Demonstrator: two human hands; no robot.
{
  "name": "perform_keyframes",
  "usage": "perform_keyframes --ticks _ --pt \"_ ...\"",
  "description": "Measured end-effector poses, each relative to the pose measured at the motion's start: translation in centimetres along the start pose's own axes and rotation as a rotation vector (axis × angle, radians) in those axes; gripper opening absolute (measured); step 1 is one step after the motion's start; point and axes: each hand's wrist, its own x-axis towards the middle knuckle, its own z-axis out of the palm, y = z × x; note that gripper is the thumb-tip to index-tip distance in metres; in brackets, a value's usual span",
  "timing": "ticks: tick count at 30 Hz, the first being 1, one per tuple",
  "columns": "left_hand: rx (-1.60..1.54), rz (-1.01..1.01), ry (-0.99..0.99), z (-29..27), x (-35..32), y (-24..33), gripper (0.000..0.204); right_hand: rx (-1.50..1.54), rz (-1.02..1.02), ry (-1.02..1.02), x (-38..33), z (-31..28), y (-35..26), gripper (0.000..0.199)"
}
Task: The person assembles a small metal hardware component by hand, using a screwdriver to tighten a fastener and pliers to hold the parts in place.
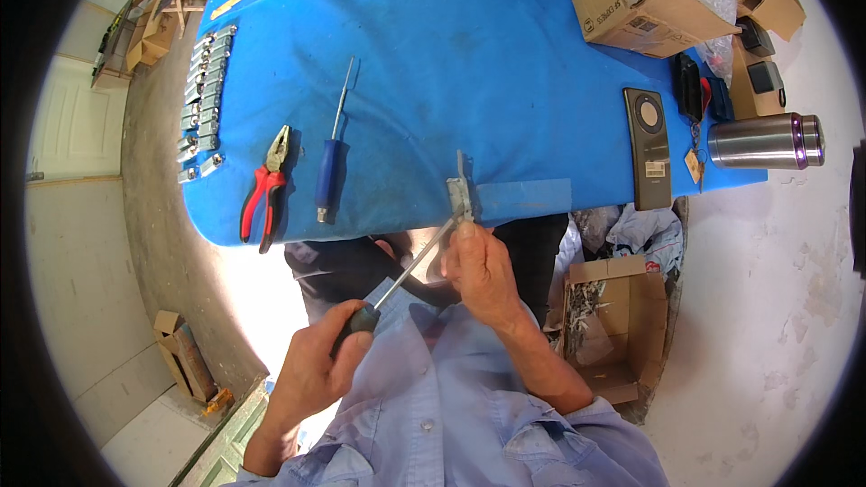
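My left hand (327, 356) is wrapped round the dark handle of a screwdriver (413, 263). Its shaft slants up to a small grey metal part (458, 196) at the table's near edge, and the tip meets that part. Pinched between the fingers of my right hand (483, 275) is the lower end of the same part; a thin bar sticks up from its top. My fingers hide where they grip it. To the left on the blue cloth lie a screwdriver with a blue handle (327, 179) and red-and-black pliers (265, 191), their jaws pointing away.
Several similar metal parts (209, 95) stand in rows along the left table edge. A phone (648, 153), keys (694, 167) and a steel flask (758, 142) lie at the right. Behind them is a cardboard box (631, 13); another box (622, 329) with scraps sits below.
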Motion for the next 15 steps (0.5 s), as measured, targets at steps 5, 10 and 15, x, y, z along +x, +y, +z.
perform_keyframes --ticks 5,10,15 --pt "-0.001 0.038 0.067 1.5 0.1 -1.8 0.030 0.028 0.102 -0.010 -0.2 0.3 -0.6 0.050" --pt "0.012 0.014 0.087 3.1 -1.4 -1.0 0.032 0.190 0.229 -0.062 -0.4 0.0 -0.8 0.039" --pt "0.100 -0.047 0.026 0.4 -1.5 0.6 0.033 0.111 0.178 0.008 -0.3 0.8 -1.1 0.048"
